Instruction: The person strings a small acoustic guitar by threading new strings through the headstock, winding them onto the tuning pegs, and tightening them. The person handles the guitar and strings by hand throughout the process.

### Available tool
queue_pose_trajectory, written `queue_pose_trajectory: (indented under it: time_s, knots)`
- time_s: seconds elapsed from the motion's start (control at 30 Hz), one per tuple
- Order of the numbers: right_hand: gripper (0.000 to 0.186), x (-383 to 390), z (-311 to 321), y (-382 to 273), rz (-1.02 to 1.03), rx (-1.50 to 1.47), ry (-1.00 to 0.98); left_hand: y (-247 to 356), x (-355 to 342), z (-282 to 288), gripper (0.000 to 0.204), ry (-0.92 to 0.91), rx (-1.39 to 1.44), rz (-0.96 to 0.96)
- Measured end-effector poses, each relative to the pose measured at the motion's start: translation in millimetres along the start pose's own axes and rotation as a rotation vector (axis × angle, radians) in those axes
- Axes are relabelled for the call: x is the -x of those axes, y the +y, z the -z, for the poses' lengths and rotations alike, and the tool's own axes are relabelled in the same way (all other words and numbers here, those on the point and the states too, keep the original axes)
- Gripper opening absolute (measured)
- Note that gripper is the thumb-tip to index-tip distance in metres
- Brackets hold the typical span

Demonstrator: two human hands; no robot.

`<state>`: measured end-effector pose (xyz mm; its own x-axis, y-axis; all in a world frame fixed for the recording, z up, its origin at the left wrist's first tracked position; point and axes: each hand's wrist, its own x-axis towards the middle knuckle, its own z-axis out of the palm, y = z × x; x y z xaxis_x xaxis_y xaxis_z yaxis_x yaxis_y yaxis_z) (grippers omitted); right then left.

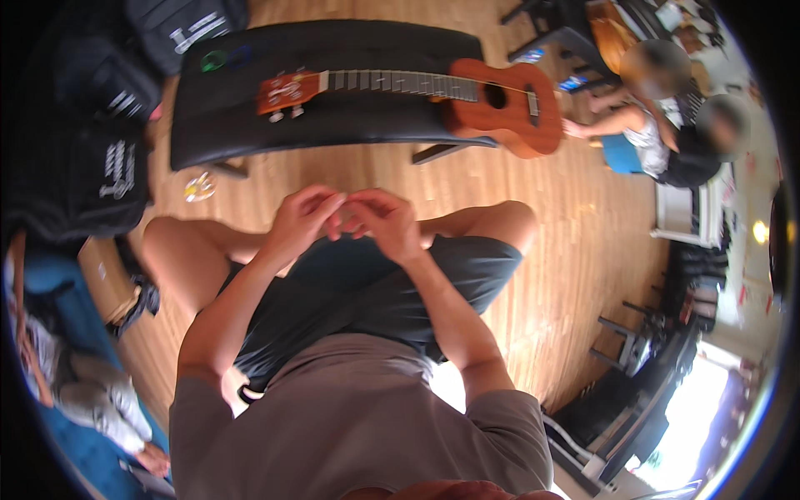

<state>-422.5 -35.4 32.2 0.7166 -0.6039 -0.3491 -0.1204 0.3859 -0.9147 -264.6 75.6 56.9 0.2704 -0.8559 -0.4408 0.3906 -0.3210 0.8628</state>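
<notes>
My left hand (307, 218) and my right hand (385, 223) meet above my lap, fingertips pinched together and almost touching. Whatever lies between them, if anything, is too small to make out. Beyond them a reddish-brown ukulele (467, 132) rests face up across a black padded bench (333, 143). Its headstock with silvery tuning pegs (287, 93) points left, and its body reaches over the bench's right end. A green ring-shaped coil (213, 62) lies at the bench's far left, with a faint blue one (241, 55) beside it. Neither hand touches the ukulele.
A small clear item with yellow bits (199, 187) is on the wooden floor (575, 275), left of my knees. Black cases (108, 167) stand along the left. Someone sits on a blue seat (100, 425) at lower left. Two people (658, 133) are at far right, near a white cabinet (679, 212).
</notes>
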Motion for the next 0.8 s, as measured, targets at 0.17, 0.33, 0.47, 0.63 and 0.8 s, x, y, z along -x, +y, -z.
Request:
queue_pose_trajectory:
  time_s: [0.17, 0.33, 0.47, 0.63, 0.8]
  knots:
    - [0.018, -2.7, 8.0, 0.0, 0.188, 0.247, 0.033, -6.0, -4.0, -2.4, 0.025, 0.082, -0.135, 0.018]
    - [0.021, 1.7, 21.4, -8.8, 0.268, 0.538, -0.023, -23.8, -9.6, 1.4, 0.018, 0.132, -0.271, -0.134]
    - [0.022, 4.1, 27.9, -21.6, 0.1, 0.539, -0.121, -19.3, -6.1, 3.3, 0.016, 0.079, -0.419, -0.199]
    - [0.028, 6.4, 36.1, -24.4, -0.174, 0.022, -0.343, -6.2, -3.7, -1.0, 0.014, 0.06, -0.382, -0.304]
    - [0.035, 16.5, 31.5, -42.0, -0.204, -0.323, -0.536, -1.1, -5.7, 3.4, 0.012, 0.037, -0.164, -0.121]
